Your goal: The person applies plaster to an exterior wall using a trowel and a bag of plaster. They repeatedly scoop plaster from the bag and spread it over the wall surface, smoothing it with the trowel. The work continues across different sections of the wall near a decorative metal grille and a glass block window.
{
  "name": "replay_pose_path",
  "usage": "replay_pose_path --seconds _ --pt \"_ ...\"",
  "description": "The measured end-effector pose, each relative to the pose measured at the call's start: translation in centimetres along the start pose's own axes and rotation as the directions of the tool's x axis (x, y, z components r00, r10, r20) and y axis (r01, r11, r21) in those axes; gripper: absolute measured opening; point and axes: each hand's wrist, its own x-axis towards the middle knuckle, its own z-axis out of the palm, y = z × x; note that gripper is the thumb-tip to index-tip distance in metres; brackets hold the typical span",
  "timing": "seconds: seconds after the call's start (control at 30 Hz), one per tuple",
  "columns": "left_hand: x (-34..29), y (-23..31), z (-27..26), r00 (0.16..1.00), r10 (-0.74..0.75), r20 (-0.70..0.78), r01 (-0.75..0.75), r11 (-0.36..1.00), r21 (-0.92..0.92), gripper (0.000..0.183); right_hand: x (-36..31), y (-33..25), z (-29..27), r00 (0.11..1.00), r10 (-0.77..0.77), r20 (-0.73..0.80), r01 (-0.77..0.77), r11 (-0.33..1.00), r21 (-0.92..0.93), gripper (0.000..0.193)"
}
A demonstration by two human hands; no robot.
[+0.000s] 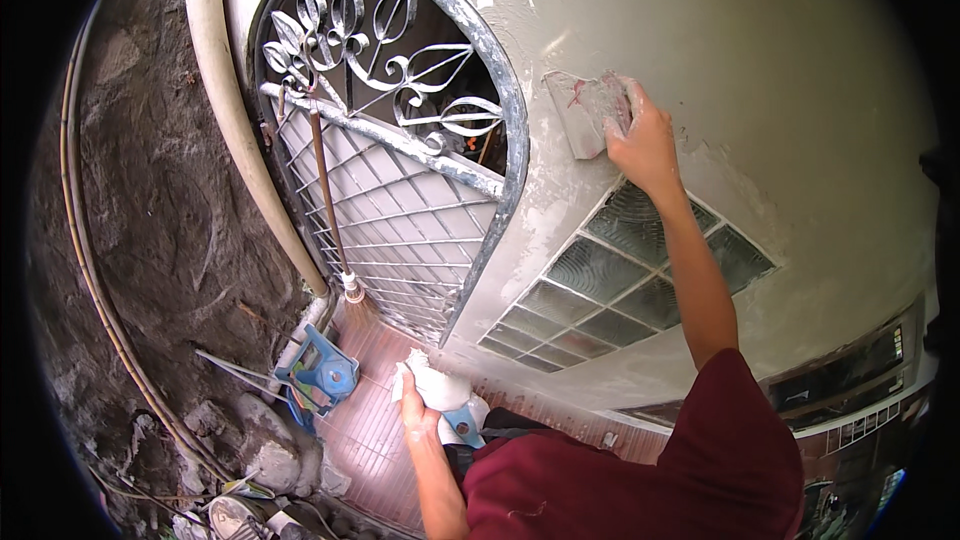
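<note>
My right hand (642, 138) is raised to the grey-white plastered wall (790, 70), its fingers closed round the handle end of a putty spreader (580, 120). The spreader is a flat, pale plate smeared with filler and marked with red, lying on or close to the wall. Low in front of my body, my left hand (417, 412) has its thumb up and its fingers wrapped under a white, lumpy bundle (440, 385). Whether that bundle is a bag or a mass of putty is unclear. White smears cover parts of both hands.
Left of the wall patch is an arched metal gate (400, 155) with a broom (330, 200) leaning on it. A glass-block window (620, 270) sits below my right forearm. A blue plastic stool (325, 375) stands on the tiled floor (375, 440), beside rocky soil (180, 200).
</note>
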Motion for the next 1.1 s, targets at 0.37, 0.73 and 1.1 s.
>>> replay_pose_path --seconds 0.37,0.73,1.1 --pt "-1.0 0.5 0.0 0.999 0.031 0.012 -0.031 1.000 -0.007 0.042 -2.9 -0.4 0.2 0.985 0.076 0.152 -0.166 0.620 0.767 0.051" --pt "-5.5 5.4 6.2 0.951 0.126 0.283 -0.131 0.991 -0.002 0.045 -14.4 -2.4 13.7 0.415 0.000 0.910 -0.891 0.204 0.406 0.044" --pt "-8.4 8.2 11.7 0.958 0.167 0.233 -0.259 0.853 0.453 0.028 -20.8 -6.1 13.4 0.534 -0.145 0.833 -0.840 0.026 0.543 0.040"
